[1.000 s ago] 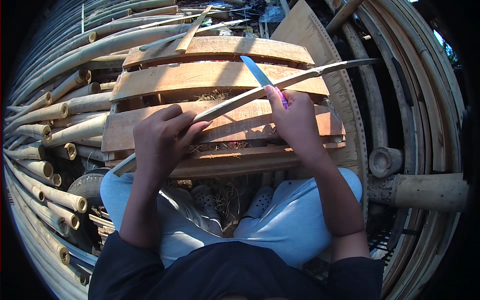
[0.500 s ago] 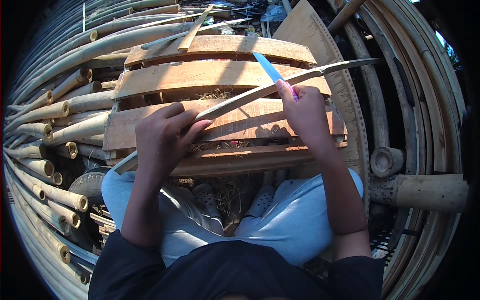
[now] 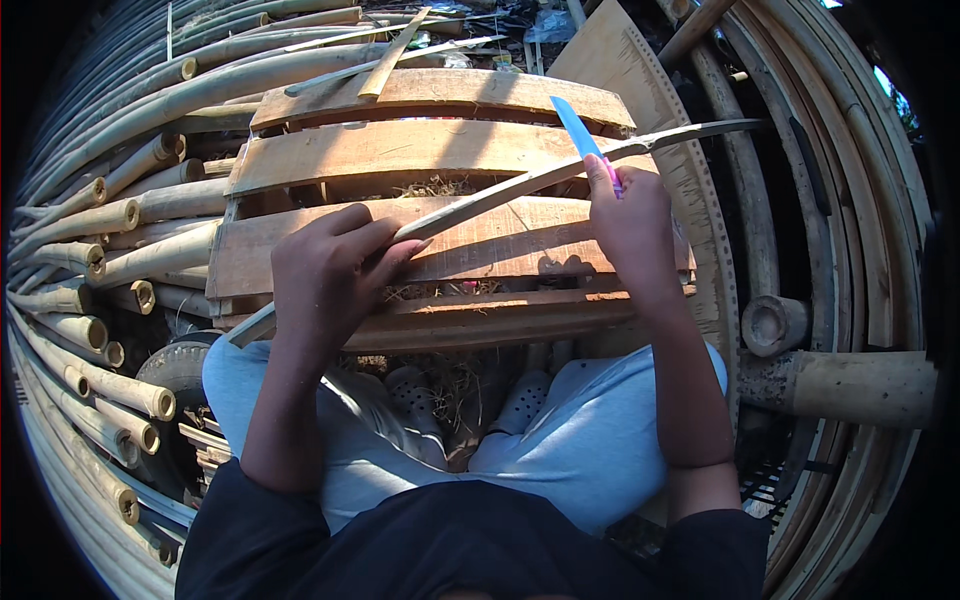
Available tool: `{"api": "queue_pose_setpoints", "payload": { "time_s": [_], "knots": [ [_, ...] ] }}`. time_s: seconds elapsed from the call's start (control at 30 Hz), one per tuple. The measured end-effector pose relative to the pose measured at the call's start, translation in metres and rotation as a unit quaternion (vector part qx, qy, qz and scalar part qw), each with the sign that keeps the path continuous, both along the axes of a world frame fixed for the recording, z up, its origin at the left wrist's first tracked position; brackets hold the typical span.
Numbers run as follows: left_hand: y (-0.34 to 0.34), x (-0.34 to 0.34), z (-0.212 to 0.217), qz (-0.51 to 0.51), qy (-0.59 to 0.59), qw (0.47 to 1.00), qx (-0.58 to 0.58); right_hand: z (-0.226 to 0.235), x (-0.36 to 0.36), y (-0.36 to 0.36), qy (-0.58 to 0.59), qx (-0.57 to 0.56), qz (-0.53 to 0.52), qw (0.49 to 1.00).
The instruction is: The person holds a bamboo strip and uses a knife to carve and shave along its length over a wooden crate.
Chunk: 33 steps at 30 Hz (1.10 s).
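Note:
A long, narrow bamboo strip [image 3: 505,192] runs slantwise from my left knee up to the far right, above a slatted wooden bench [image 3: 390,148]. My left hand [image 3: 330,265] is closed around its lower part, thumb and fingers pinching it. My right hand [image 3: 630,225] grips a knife [image 3: 577,130] with a blue blade and a pink handle. The blade points up and away to the left and lies across the strip near its far part, by a node. Whether the edge is cutting into the strip, I cannot tell.
Stacked bamboo poles [image 3: 150,210] fill the left side. Loose split pieces [image 3: 393,55] lie on the bench's far edge. To the right stand a large toothed wooden panel [image 3: 640,90], a thick bamboo post [image 3: 860,387] and long slats. A tyre [image 3: 175,375] sits by my left knee.
My right hand and the knife have slid a little to the right along the strip, away from my left hand. The left hand and the strip have hardly moved.

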<state>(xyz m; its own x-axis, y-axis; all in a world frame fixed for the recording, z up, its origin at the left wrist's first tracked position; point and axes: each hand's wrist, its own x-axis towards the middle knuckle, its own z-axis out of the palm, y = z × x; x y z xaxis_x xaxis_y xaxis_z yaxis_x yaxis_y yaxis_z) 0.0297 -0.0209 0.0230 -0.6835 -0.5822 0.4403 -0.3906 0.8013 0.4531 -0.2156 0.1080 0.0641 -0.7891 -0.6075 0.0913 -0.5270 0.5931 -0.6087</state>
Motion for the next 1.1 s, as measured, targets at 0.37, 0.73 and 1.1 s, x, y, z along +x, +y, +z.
{"api": "queue_pose_setpoints", "payload": {
  "time_s": [0.37,0.73,1.1],
  "knots": [
    [0.000,-0.001,-0.002,0.002,0.000,1.000,-0.007,-0.010,0.033,0.007,-0.016,0.039,0.085,0.995],
    [0.004,-0.002,-0.001,-0.004,0.010,1.000,-0.002,-0.009,0.016,0.001,0.069,0.023,0.046,0.996],
    [0.003,0.001,-0.002,-0.005,0.004,1.000,-0.009,-0.005,0.006,0.002,-0.010,0.015,0.066,0.998]
  ]
}}
